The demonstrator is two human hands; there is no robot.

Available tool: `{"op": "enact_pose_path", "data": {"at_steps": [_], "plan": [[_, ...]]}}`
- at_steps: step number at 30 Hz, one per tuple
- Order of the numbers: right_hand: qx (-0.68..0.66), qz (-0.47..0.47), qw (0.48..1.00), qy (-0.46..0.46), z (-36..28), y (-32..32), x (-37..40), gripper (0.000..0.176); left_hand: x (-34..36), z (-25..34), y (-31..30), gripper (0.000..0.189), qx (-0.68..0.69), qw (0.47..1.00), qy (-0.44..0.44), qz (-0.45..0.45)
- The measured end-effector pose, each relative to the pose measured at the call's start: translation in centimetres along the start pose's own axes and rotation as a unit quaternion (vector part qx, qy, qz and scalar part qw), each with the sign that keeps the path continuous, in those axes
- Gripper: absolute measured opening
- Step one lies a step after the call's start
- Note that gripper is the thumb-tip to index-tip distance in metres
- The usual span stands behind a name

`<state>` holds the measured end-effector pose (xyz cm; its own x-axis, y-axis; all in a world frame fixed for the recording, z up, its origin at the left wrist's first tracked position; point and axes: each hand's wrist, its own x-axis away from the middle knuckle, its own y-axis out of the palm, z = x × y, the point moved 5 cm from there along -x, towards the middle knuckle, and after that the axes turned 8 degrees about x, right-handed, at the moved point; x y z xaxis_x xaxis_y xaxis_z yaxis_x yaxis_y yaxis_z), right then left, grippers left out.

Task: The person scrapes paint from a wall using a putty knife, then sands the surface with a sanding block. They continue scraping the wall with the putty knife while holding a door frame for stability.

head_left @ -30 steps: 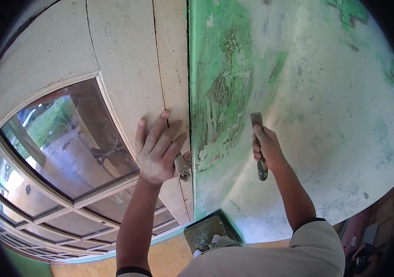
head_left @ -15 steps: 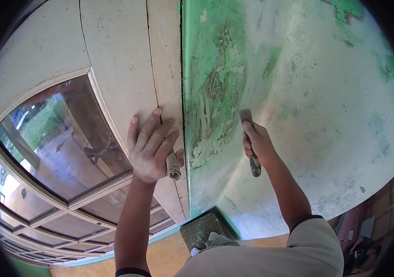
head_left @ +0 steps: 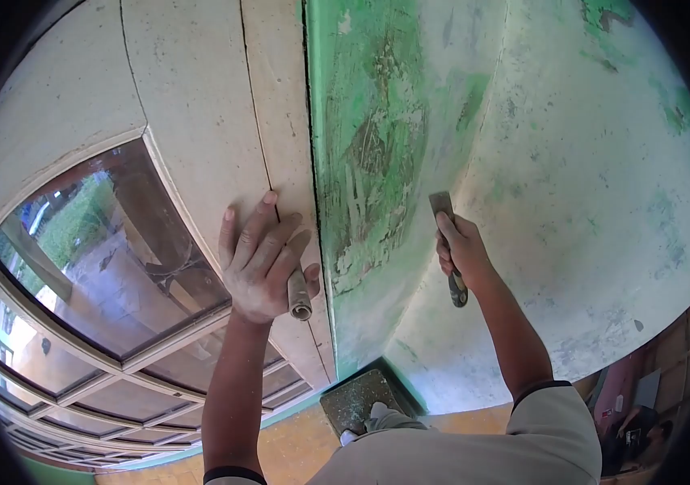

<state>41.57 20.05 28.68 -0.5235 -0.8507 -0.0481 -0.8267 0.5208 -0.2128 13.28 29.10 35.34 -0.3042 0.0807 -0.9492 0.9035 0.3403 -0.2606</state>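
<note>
My right hand (head_left: 462,252) grips a scraper (head_left: 445,212) by its handle, the metal blade pressed against the wall (head_left: 571,162) of flaking green and white paint. My left hand (head_left: 260,259) lies flat with fingers spread on the cream window frame (head_left: 216,121), and a small rolled piece of sandpaper (head_left: 299,296) is tucked between thumb and palm. A patch of scraped green paint (head_left: 369,153) lies between the two hands.
An arched window (head_left: 94,259) with several glass panes fills the left. Below, a dusty green block (head_left: 357,402) sits under my foot on the yellowish floor (head_left: 296,453). Dark clutter lies at the lower right edge.
The scraper and right hand slid slightly up and left, then back down and right along the wall. The left hand stays on the frame; the view shifted a little.
</note>
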Motion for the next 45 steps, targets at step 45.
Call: {"op": "enact_pose_path", "data": {"at_steps": [45], "plan": [[0.069,-0.034,0.997,-0.02,-4.3,1.3,-0.5,0.038,0.1,0.0,-0.5,0.03,0.04,0.999,0.008,0.023]]}}
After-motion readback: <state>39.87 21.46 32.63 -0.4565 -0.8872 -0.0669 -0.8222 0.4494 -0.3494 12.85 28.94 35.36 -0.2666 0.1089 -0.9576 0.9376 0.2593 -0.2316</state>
